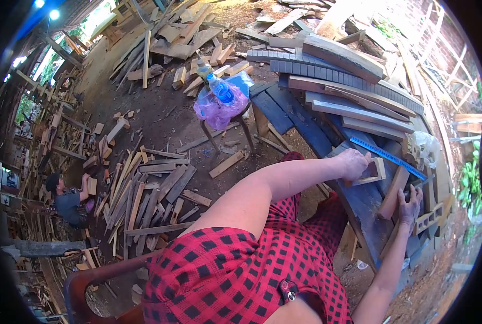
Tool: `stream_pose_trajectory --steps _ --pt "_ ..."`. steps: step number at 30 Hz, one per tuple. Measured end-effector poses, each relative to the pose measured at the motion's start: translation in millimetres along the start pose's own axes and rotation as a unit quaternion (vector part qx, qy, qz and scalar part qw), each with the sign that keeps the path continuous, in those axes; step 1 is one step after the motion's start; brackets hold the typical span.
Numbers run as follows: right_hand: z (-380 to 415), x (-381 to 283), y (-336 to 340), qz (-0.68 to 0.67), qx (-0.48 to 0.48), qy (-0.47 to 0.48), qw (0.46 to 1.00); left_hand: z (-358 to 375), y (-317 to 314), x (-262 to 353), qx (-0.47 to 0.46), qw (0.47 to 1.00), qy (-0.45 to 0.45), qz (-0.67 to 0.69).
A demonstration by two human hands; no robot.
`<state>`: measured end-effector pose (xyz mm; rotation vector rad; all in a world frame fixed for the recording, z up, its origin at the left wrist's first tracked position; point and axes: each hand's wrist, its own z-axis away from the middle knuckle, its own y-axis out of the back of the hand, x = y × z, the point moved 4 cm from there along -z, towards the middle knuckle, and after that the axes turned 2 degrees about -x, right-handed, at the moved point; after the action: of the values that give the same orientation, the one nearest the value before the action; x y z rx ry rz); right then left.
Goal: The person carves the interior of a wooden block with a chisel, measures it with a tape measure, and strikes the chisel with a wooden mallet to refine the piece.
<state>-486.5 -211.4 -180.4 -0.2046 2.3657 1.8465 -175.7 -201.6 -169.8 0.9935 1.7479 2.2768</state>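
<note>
My left hand (354, 163) is closed, its fingers curled down over the dark workbench (354, 197). What it grips is hidden beneath the fingers, and I cannot tell what it is. Right beside it lies a pale wooden piece (380, 169) with a squared opening. A blue ruler (386, 154) with white numerals slants across the bench just beyond. Farther right, my right hand (410, 205) has its fingers spread, the fingertips close to the side of a brown wood block (394, 193). A notched wooden strip (429, 220) is near that hand's outer side.
Long wooden bars (354, 105) are stacked at the bench's far end. A stool (244, 127) bears a pink plastic bag (219, 112) and a water bottle (220, 89). Scrap wood (160, 189) covers the ground. Another person (71, 200) sits at far left, a hand at a block.
</note>
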Motion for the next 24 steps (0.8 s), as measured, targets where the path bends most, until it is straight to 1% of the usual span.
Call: stream_pose_trajectory --steps 3,5,8,10,14,17,20,22,24 --pt "1.9 -8.5 4.7 0.003 -0.033 -0.023 0.999 7.0 7.5 0.7 -0.009 1.0 -0.011 -0.002" --pt "1.9 -13.1 7.2 0.038 -0.042 -0.013 0.998 7.6 12.1 3.6 -0.009 1.0 -0.018 -0.003" --pt "2.2 -13.9 4.8 0.064 -0.04 0.009 0.997 5.6 6.8 3.9 -0.018 1.0 -0.005 -0.009" --pt "1.3 -20.4 7.3 0.057 -0.047 0.003 0.997 -1.3 -1.7 0.2 0.044 0.997 0.03 0.054" --pt "1.9 -19.1 8.2 0.04 -0.051 0.001 0.998 -0.9 -6.9 3.2 0.035 0.996 0.045 0.065" --pt "2.9 -25.0 13.8 0.025 -0.047 0.001 0.999 3.2 -4.8 3.4 0.04 0.996 0.038 0.071" --pt "1.4 -21.0 12.2 0.01 -0.038 0.005 0.999 2.2 -5.4 2.1 0.061 0.993 0.042 0.096" --pt "1.9 -16.5 8.8 -0.004 -0.039 0.0 0.999 4.4 -2.8 4.1 0.035 0.994 0.046 0.097" --pt "1.4 -15.8 8.0 -0.02 -0.039 -0.005 0.999 7.3 0.0 6.7 0.034 0.993 0.047 0.099"
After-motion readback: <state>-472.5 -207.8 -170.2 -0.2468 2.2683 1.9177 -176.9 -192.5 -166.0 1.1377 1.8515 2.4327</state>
